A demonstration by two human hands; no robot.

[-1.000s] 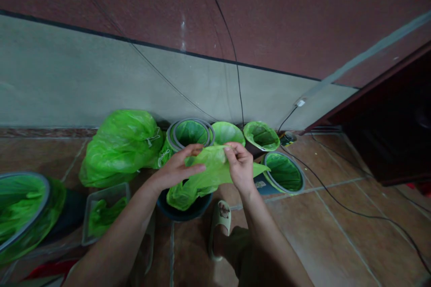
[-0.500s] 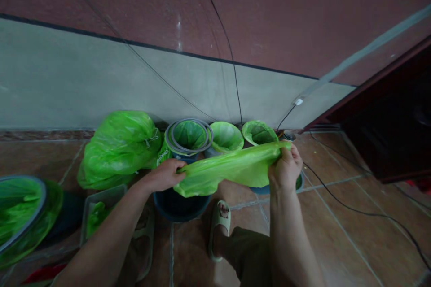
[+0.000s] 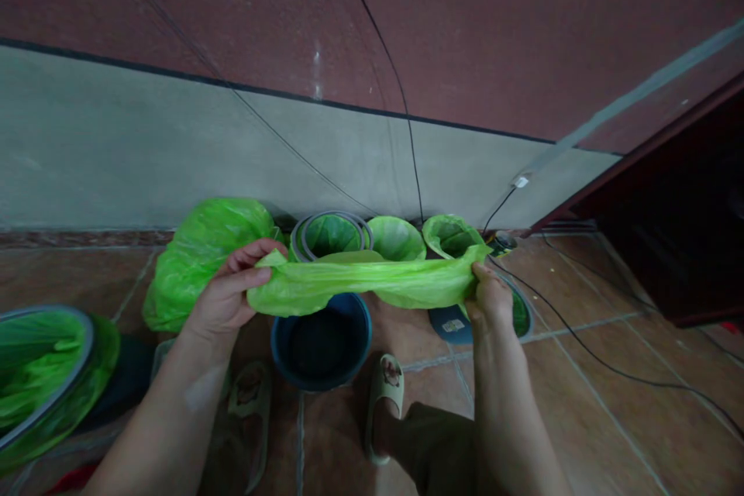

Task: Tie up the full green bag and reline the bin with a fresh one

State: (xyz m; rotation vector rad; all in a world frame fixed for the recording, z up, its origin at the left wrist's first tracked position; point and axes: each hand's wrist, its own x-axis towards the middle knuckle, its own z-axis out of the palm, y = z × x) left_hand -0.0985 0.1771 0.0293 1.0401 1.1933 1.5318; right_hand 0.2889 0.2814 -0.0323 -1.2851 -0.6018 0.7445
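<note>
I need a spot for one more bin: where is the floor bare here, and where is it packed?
Bare tile lies right of the right hand, between the black cable and the dark cabinet, and nearer than that cable. Crowded: the wall foot, where the full green bag and lined bins stand close, and around the blue bin under the stretched green bag.

Left hand (image 3: 224,296) and right hand (image 3: 488,296) each grip one end of a green plastic bag (image 3: 360,284), stretched horizontally above an unlined blue bucket (image 3: 322,339) on the tiled floor (image 3: 581,403).
</note>
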